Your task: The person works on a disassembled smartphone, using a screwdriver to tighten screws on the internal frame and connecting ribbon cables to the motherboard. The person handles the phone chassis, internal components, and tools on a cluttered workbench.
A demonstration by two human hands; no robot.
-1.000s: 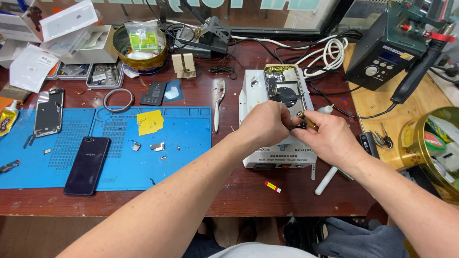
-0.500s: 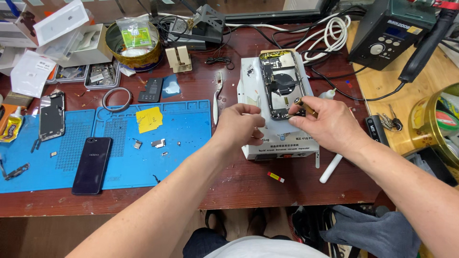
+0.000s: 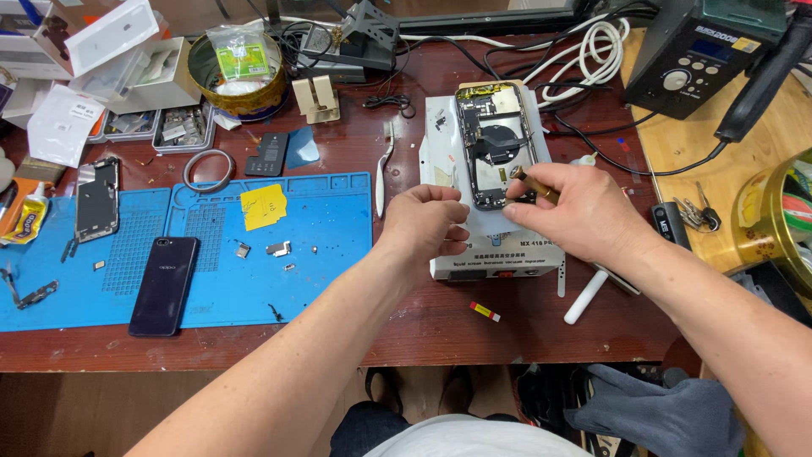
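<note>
Item 1: opened phone chassis point(image 3: 493, 144), back removed, dark internals and a round coil exposed. It lies lengthwise on a white separator machine point(image 3: 495, 254), just beyond both hands.

Item 2: right hand point(image 3: 584, 211), fingers closed around a brass-coloured screwdriver point(image 3: 533, 184). The tool's tip points at the lower edge of the chassis; whether it touches a screw cannot be told.

Item 3: left hand point(image 3: 423, 222), fingers curled loosely together, resting at the lower left corner of the chassis. Thumb and forefinger are pinched close; whether they hold anything cannot be told. The 2 hands are near each other but apart.

Item 4: blue work mat point(image 3: 330, 279), to the left of the left hand, carrying a dark phone point(image 3: 163, 283), a yellow note point(image 3: 263, 206) and several small metal parts point(image 3: 277, 249).

Item 5: white tweezers point(image 3: 383, 169), just left of the machine, beyond the left hand.

Item 6: white cylinder point(image 3: 585, 296), on the wooden table below the right wrist, with a small red and yellow piece point(image 3: 485, 312) nearer the left forearm.

Item 7: black soldering station point(image 3: 695, 55), well beyond the right hand, with coiled white cable point(image 3: 592, 46) beside it.

Item 8: round gold tin point(image 3: 237, 80), well beyond the left hand.

Item 9: keys point(image 3: 698, 211), just right of the right hand.
</note>
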